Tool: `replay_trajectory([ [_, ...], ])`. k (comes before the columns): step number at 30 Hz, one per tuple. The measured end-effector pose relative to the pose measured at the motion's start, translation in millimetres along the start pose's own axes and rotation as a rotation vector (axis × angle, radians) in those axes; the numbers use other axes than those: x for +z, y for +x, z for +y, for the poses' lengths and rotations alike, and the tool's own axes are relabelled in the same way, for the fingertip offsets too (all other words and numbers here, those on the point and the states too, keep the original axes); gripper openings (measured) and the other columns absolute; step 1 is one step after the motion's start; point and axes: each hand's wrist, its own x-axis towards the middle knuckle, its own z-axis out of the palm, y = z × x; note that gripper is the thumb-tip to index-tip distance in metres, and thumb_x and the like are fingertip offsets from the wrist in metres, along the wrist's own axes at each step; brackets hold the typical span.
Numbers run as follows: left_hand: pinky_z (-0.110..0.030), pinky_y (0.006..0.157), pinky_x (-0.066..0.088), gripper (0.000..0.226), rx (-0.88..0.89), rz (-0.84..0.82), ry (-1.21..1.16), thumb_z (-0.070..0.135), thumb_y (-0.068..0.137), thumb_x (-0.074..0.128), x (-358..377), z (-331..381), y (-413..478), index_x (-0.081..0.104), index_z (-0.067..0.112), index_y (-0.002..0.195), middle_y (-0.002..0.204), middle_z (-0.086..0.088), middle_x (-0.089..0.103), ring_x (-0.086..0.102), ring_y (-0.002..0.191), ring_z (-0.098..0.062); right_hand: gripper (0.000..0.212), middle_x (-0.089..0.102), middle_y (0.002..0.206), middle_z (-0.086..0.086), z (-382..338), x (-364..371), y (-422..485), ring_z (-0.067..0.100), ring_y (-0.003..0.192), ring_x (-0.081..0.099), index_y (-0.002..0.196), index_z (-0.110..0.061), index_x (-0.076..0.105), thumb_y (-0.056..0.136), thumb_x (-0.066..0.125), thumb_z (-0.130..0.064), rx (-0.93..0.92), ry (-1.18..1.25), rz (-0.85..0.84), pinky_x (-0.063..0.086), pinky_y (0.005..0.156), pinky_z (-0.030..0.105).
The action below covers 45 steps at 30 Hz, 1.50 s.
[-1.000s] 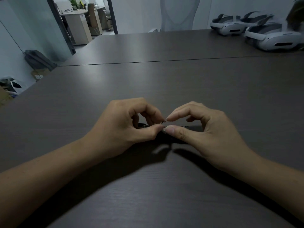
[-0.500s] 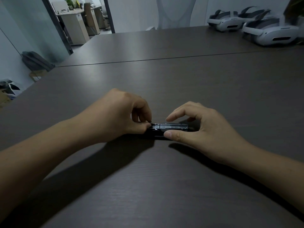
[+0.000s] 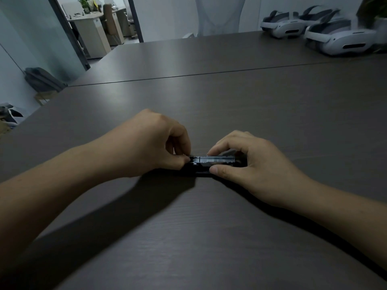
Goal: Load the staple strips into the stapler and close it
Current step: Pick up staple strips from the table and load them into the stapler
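Note:
A small black stapler (image 3: 211, 162) lies flat on the dark table (image 3: 209, 101), long side running left to right, with its metal staple channel facing up. My right hand (image 3: 251, 166) holds its right half, thumb on the near side and fingers over the far side. My left hand (image 3: 155, 147) pinches at the stapler's left end with thumb and forefinger. Whatever the fingertips hold there is too small to make out. No separate staple strip is visible.
Several white headsets (image 3: 335, 36) sit at the far right of the table. A seam (image 3: 188, 75) crosses the table behind the hands. A white chair back (image 3: 219, 15) stands beyond the far edge. The table's left edge drops toward an office floor.
My hands have drawn apart: the left slid leftward along the stapler to its end, uncovering the metal channel. The right hand settled onto the stapler's right half.

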Motion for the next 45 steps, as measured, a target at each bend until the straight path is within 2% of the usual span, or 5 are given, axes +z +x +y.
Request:
replay_trajectory([
  [4, -0.028, 0.071, 0.060, 0.016, -0.010, -0.022, -0.009, 0.044, 0.079, 0.078, -1.3, 1.8, 0.6, 0.078, 0.034, 0.091, 0.080, 0.016, 0.073, 0.069, 0.076, 0.000, 0.019, 0.071, 0.105, -0.014, 0.5, 0.2, 0.4, 0.011, 0.107, 0.064, 0.105, -0.031, 0.078, 0.087, 0.084, -0.030, -0.009, -0.001, -0.002, 0.052, 0.094, 0.040],
  [16, -0.016, 0.068, 0.053, 0.009, -0.027, -0.080, 0.021, 0.043, 0.081, 0.081, -7.0, 1.9, 7.5, 0.078, 0.038, 0.088, 0.076, 0.019, 0.073, 0.068, 0.078, 0.003, 0.020, 0.071, 0.105, -0.014, -0.4, -0.5, 0.0, 0.009, 0.106, 0.065, 0.105, -0.031, 0.078, 0.086, 0.085, -0.031, -0.005, 0.005, -0.013, 0.052, 0.094, 0.038],
  [30, -0.038, 0.074, 0.056, 0.025, 0.023, -0.066, 0.028, 0.055, 0.080, 0.073, -7.4, 3.2, 0.8, 0.078, 0.035, 0.094, 0.087, 0.012, 0.072, 0.066, 0.080, -0.008, 0.021, 0.071, 0.106, -0.015, -1.1, -0.5, -0.2, 0.007, 0.105, 0.065, 0.105, -0.032, 0.078, 0.086, 0.085, -0.030, -0.006, -0.005, -0.027, 0.052, 0.093, 0.037],
  [37, -0.009, 0.065, 0.040, 0.023, 0.090, 0.030, 0.020, 0.045, 0.082, 0.082, -5.2, -6.9, -13.9, 0.078, 0.035, 0.103, 0.092, 0.019, 0.064, 0.063, 0.080, -0.004, 0.021, 0.071, 0.105, -0.015, 0.1, 0.1, 0.3, 0.007, 0.105, 0.065, 0.105, -0.032, 0.077, 0.086, 0.085, -0.030, -0.009, 0.005, -0.028, 0.053, 0.093, 0.038],
  [45, -0.020, 0.069, 0.050, 0.019, 0.103, 0.057, -0.001, 0.036, 0.084, 0.084, 4.0, -10.0, -29.8, 0.079, 0.038, 0.102, 0.095, 0.017, 0.065, 0.063, 0.076, -0.002, 0.019, 0.071, 0.105, -0.017, 2.2, 0.5, 0.2, 0.004, 0.104, 0.065, 0.103, -0.035, 0.076, 0.086, 0.084, -0.034, -0.011, 0.011, -0.027, 0.054, 0.092, 0.035],
])
